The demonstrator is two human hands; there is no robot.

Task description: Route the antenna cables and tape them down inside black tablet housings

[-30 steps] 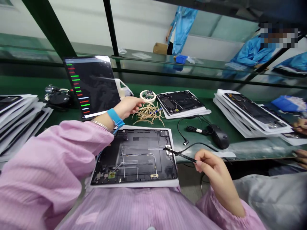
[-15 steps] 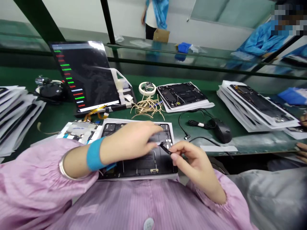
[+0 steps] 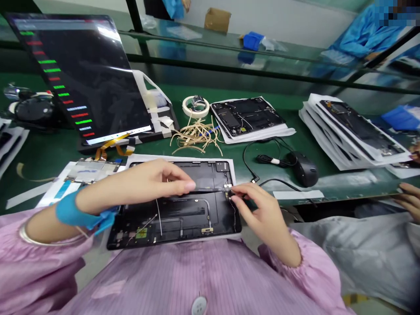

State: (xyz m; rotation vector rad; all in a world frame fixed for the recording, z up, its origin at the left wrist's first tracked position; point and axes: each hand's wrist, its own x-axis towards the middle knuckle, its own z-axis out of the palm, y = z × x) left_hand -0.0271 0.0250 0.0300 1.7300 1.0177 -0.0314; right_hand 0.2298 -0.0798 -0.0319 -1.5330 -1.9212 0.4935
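An opened black tablet housing (image 3: 193, 218) lies on white sheeting in front of me, thin wires and flat parts showing inside. My left hand (image 3: 157, 179) reaches over its upper middle, thumb and index finger closed together; whatever is between them cannot be made out. Across the housing, from near those fingertips toward the right edge, runs a black flat cable (image 3: 210, 190) with tiny white print. At that right edge my right hand (image 3: 257, 203) pinches the cable's dark end beside a small white-and-metal connector area (image 3: 227, 189).
Behind stand a lit screen (image 3: 95, 78), a tape roll (image 3: 186, 109), tan strips (image 3: 197, 134) and another opened housing (image 3: 246, 116). A circuit board (image 3: 93, 169) lies left. Rightward are a mouse (image 3: 303, 168), its cable and stacked housings (image 3: 357, 131). A co-worker's hand (image 3: 410, 199) shows far right.
My left hand has drawn back left from the right hand, uncovering the housing's lower left. The black cable now stretches flat across the housing. The camera view has shifted.
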